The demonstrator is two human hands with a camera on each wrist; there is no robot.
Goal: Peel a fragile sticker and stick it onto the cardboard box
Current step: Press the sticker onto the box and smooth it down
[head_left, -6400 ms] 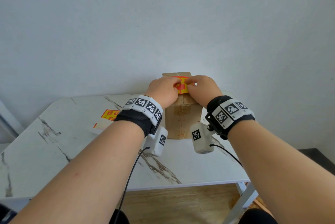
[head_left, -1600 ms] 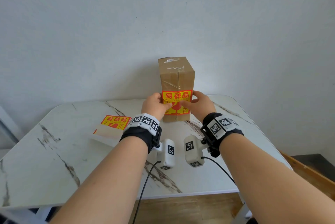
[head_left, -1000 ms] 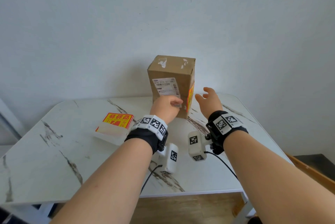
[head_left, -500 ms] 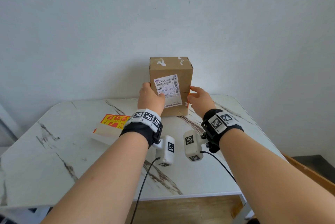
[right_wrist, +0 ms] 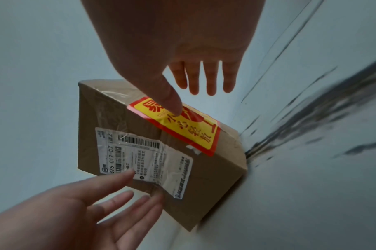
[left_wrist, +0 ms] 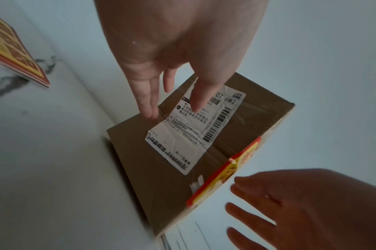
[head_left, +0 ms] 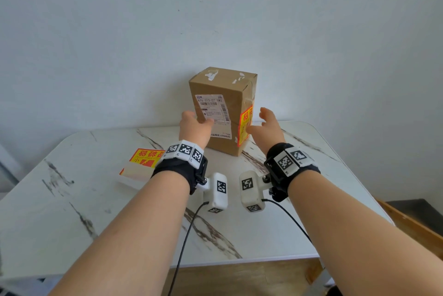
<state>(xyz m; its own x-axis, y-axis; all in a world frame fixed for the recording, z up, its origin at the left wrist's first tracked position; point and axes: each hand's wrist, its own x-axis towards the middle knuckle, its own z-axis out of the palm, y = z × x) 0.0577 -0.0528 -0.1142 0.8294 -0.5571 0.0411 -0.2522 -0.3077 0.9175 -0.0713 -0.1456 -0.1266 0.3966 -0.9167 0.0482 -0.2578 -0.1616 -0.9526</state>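
A cardboard box [head_left: 221,113] is seen standing upright on a marble-patterned table [head_left: 72,200], set toward the far edge near the wall [head_left: 215,20], with one vertical corner turned toward the camera. A white shipping label [head_left: 213,113] is carried on the face to the left of that corner, and the red-and-yellow fragile sticker [head_left: 245,125] is stuck flat on the face to the right, its lower edge near the box's base. The left hand [head_left: 194,128] is held open with straight fingers, its fingertips [left_wrist: 149,108] at the left edge of the labelled face (whether contact is made cannot be told). The right hand [head_left: 266,125] is likewise open, fingers spread beside the stickered face and gripping nothing; in the right wrist view the thumb lies over the sticker. A stack of further stickers [head_left: 141,162] lies flat on the table to the left of the box, well apart from it. Bare tabletop is left in front of the box and along the near edge.
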